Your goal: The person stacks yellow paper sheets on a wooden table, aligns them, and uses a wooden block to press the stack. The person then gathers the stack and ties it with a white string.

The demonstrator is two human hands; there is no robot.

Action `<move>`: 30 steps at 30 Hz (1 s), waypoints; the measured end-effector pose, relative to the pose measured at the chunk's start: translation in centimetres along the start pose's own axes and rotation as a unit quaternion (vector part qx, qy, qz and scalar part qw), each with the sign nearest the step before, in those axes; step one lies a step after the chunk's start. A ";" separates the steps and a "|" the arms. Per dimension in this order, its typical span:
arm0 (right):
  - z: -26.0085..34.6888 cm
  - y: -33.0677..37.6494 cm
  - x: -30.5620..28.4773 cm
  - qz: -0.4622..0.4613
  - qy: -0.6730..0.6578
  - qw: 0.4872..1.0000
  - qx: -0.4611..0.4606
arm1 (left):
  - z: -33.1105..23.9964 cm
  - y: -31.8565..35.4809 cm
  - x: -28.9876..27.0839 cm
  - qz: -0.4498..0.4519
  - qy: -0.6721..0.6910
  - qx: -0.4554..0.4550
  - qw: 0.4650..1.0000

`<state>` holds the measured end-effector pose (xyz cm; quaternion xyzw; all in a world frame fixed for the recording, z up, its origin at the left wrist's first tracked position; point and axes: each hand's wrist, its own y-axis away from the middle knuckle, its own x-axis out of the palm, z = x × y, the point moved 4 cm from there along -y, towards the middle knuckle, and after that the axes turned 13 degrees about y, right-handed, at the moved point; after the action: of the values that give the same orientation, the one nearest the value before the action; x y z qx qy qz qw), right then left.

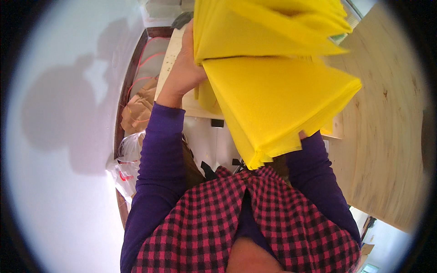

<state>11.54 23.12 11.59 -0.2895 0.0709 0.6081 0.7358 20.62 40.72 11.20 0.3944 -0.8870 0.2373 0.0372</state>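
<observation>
A thick stack of yellow fabric sheets [277, 102], like felt or non-woven cloth, is held up in front of my chest. It splits into an upper bundle [255, 34] and a lower one, with a dark gap between them at the left edge. My left hand [190, 68] grips that left edge, its fingers hidden behind the cloth. My right hand [302, 134] is under the lower right side, where only a bit of a finger shows at the stack's edge; the rest is covered.
A wooden board or tabletop [387, 109] takes up the right side. Another pale wooden surface [173, 52] lies behind my left hand. Brown paper [140, 107], a pinkish-red cord and a white plastic bag [124, 170] are by the white wall [59, 195] on the left.
</observation>
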 end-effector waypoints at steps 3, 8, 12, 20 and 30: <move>4.5 0.1 -1.0 -0.028 -0.018 0.999 -0.020 | -3.5 0.9 1.4 -0.016 0.040 0.045 0.998; 10.0 -0.3 -2.2 -0.030 -0.033 0.999 -0.014 | -7.8 2.0 3.5 -0.034 0.139 0.017 0.990; 10.3 -0.8 -2.3 0.027 -0.032 0.997 0.070 | -8.2 1.7 4.1 -0.059 0.185 -0.110 0.975; -0.2 2.4 2.9 0.179 -0.031 0.921 0.345 | -0.4 6.3 3.3 -0.177 0.275 -0.341 0.881; -5.5 6.2 6.8 0.197 -0.079 0.880 0.424 | 5.0 9.4 1.7 -0.198 0.275 -0.406 0.849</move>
<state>8.82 26.65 1.87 0.1189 0.3196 0.6732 0.6561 13.36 42.72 3.56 0.4297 -0.7611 -0.0577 0.4825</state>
